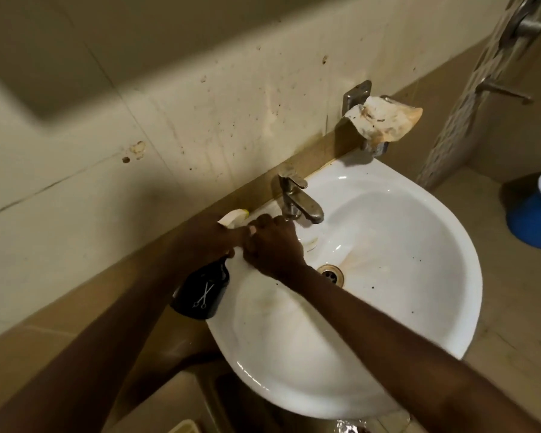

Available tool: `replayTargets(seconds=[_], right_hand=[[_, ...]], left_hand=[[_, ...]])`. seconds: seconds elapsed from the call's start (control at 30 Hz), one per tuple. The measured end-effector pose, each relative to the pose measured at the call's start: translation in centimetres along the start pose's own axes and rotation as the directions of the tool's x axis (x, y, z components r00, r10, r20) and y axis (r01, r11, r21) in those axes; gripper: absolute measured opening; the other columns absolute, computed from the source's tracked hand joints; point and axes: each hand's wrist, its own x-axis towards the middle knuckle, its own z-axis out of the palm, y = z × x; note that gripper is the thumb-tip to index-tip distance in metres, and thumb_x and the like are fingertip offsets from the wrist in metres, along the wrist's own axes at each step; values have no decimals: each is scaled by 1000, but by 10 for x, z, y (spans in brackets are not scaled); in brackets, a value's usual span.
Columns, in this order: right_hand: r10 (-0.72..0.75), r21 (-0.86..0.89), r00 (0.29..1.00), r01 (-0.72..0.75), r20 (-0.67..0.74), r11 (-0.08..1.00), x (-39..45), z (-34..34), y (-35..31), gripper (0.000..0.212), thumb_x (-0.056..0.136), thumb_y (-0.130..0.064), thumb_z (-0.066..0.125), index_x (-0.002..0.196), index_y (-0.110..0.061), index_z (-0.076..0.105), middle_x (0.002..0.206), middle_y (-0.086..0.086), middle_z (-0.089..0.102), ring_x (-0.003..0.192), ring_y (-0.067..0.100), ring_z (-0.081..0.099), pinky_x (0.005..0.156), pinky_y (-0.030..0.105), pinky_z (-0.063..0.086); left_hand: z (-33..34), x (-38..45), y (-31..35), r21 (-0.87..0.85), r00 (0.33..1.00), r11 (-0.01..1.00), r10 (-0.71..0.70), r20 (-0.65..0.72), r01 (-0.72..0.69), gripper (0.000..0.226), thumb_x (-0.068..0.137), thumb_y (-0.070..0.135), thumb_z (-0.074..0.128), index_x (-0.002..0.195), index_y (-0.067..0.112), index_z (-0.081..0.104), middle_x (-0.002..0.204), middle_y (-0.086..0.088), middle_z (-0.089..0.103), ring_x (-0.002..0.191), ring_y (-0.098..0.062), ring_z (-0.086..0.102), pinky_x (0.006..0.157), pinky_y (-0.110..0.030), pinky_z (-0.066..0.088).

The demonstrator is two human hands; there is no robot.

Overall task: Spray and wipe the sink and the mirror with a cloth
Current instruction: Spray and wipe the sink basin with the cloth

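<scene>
Both forearms reaching up from 6 o'clock over the white sink (388, 354). Left hand (206, 235) curled tight round the neck of a black spray bottle (200, 292) at 9 o'clock on the rim, long axis slanting 7 to 1 o'clock, white head (233, 216) uppermost, toward the wall. Right hand (274, 245) fisted against that head; contents not visible. Further off, steel tap (297, 201) at 12 o'clock, stained soap holder (381, 120) at 1 o'clock
</scene>
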Motion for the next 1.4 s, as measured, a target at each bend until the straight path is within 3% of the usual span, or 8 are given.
replayTargets(seconds=[0.1, 0.2, 0.4, 0.63, 0.87, 1.13, 1.27, 1.4], right_hand=[[-327, 98, 935, 316, 138, 944, 0, 0, 11, 28, 74, -36, 64, 94, -17, 67, 87, 8, 63, 75, 30, 58, 63, 34, 43], [-291, 138, 940, 269, 176, 953, 1, 6, 13, 35, 73, -40, 53, 103, -26, 65, 98, 2, 63, 88, 29, 58, 72, 39, 43], [-457, 392, 885, 392, 84, 832, -73, 23, -11, 44, 78, -31, 53, 121, -21, 53, 123, 1, 57, 122, 23, 44, 97, 41, 33], [-569, 388, 796, 467, 206, 795, -53, 11, -3, 39, 79, -27, 45, 118, -27, 43, 117, 2, 55, 117, 26, 48, 94, 44, 35], [-416, 749, 885, 128, 209, 650, -102, 17, -19, 44, 76, -34, 55, 119, -22, 49, 122, -10, 47, 118, 25, 41, 97, 47, 38], [-719, 802, 505, 83, 478, 591, -124, -14, 61, 49, 77, -30, 53, 118, -4, 59, 112, 4, 50, 104, 6, 43, 94, 13, 30], [-499, 786, 719, -107, 484, 609, -95, -7, 17, 40, 77, -42, 54, 100, -13, 69, 101, 4, 67, 94, 14, 59, 84, 27, 43], [-490, 738, 677, -117, 548, 664, -82, 17, 21, 39, 71, -23, 70, 109, -27, 63, 111, -9, 56, 113, 12, 48, 101, 34, 39]], left_hand=[[4, -18, -24, 0, 984, 989, -150, 99, 151, 36, 84, 44, 68, 76, 10, 67, 67, -6, 68, 52, -11, 61, 57, -22, 50], [16, -43, -43, 73, 913, 965, -263, 312, 253, 43, 79, 47, 71, 84, 4, 72, 77, -9, 74, 67, -19, 68, 73, -30, 56], [33, -75, -51, 97, 918, 967, -255, 303, 237, 23, 78, 34, 74, 74, 12, 68, 60, 3, 68, 57, -10, 64, 65, -24, 51], [65, -99, -37, 21, 934, 956, -292, 206, 294, 19, 84, 20, 67, 70, 12, 55, 59, 1, 59, 40, -5, 54, 42, -12, 43], [73, -130, -26, -22, 887, 907, -405, 223, 420, 22, 83, 22, 66, 63, 18, 59, 63, 6, 58, 57, -7, 54, 53, -14, 43], [115, -143, 12, -30, 848, 848, -530, 8, 530, 25, 77, 38, 66, 72, 14, 60, 87, -11, 73, 82, -23, 67, 81, -34, 53], [129, -142, 35, -109, 871, 865, -491, 14, 490, 23, 84, 36, 64, 67, 30, 49, 74, -1, 62, 78, -21, 61, 74, -30, 48], [142, -143, 35, -163, 814, 803, -537, 222, 574, 18, 74, 31, 69, 64, 18, 62, 68, -1, 65, 80, -31, 67, 81, -38, 53]])
